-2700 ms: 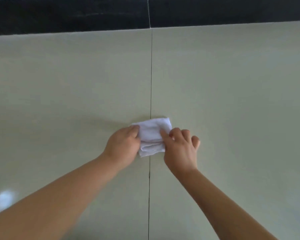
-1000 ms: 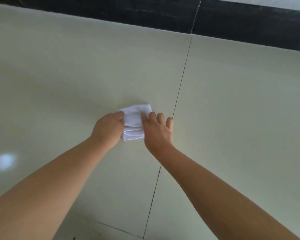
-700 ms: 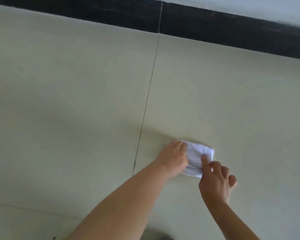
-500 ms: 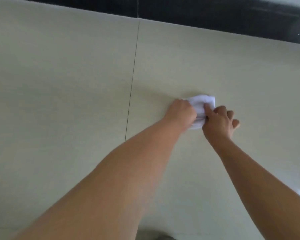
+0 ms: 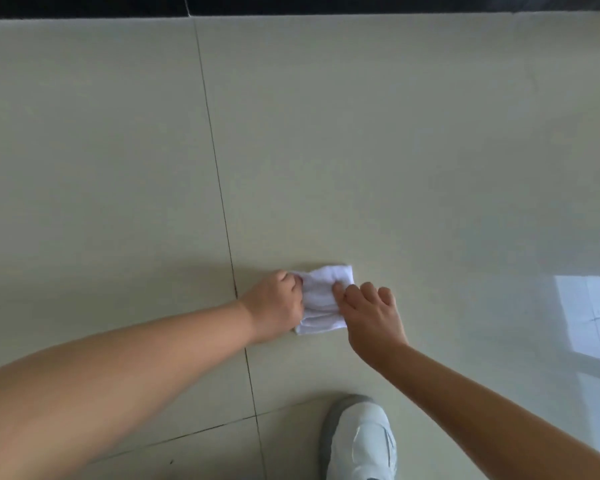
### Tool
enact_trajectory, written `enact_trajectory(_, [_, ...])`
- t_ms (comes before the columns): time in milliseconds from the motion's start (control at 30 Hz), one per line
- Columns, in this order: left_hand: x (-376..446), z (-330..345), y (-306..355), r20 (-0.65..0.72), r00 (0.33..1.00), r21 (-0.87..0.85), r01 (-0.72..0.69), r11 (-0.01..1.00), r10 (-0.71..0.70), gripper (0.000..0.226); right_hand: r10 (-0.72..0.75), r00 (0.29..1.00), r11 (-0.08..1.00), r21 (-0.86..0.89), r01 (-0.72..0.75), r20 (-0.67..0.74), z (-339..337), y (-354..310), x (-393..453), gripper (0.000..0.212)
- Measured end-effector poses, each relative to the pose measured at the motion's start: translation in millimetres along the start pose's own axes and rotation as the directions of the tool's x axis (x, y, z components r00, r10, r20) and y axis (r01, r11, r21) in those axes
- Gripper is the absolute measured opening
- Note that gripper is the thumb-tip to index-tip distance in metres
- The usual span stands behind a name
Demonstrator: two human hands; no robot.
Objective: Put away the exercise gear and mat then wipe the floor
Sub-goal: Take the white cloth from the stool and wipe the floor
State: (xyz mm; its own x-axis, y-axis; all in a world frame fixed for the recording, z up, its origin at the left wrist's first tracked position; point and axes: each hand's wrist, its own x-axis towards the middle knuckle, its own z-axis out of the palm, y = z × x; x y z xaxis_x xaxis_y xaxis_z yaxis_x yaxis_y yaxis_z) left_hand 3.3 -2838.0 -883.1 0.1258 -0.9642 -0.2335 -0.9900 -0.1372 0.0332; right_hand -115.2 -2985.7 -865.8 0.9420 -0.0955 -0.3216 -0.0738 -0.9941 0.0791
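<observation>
Seemingly soft folded cloth (image 5: 323, 299), glossy tiles (image 5: 395, 150)

My cloth (image 5: 323, 299) is plain white, the floor (image 5: 395, 150) is pale cream tile with thin dark grout lines, there's a black strip (image 5: 361, 3) at the far edge, and my shoe (image 5: 359, 441) is white with grey trim.

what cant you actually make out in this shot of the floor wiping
Head view, the only one:
- Underside of the white cloth and the tile beneath it: hidden by the cloth itself.
- Left hand fingertips: curled out of sight against the cloth's edge.
- White shoe: cut off by the bottom edge.
- Dark band beyond the floor: cut off by the top edge.
- Whether the right hand presses or pinches the cloth.
- Exercise gear and mat: not in frame.
</observation>
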Motion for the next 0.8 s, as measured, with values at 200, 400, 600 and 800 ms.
enact_trajectory(200, [51, -58, 45, 0.261, 0.958, -0.313, -0.028, 0.949, 0.115, 0.015, 0.102, 0.971, 0.985, -0.159, -0.067, 0.218, -12, 35, -36, 0.055])
enact_trajectory(400, [54, -67, 55, 0.367, 0.929, -0.45, 0.214, 0.867, -0.039, 0.032, 0.116, 0.93, 0.982, -0.18, -0.055, 0.349, -39, 37, -28, 0.041])
enact_trajectory(600, [96, -28, 56, 0.056, 0.97, -0.113, 0.242, 0.964, -0.237, 0.037, 0.068, 0.968, 0.989, -0.146, -0.033, 0.24, 7, 90, -15, 0.078])
enact_trajectory(800, [193, -68, -6, 0.093, 0.952, -0.085, 0.298, 0.951, -0.291, 0.016, 0.214, 0.973, 0.977, -0.004, -0.214, 0.088, -16, 172, 74, 0.066])
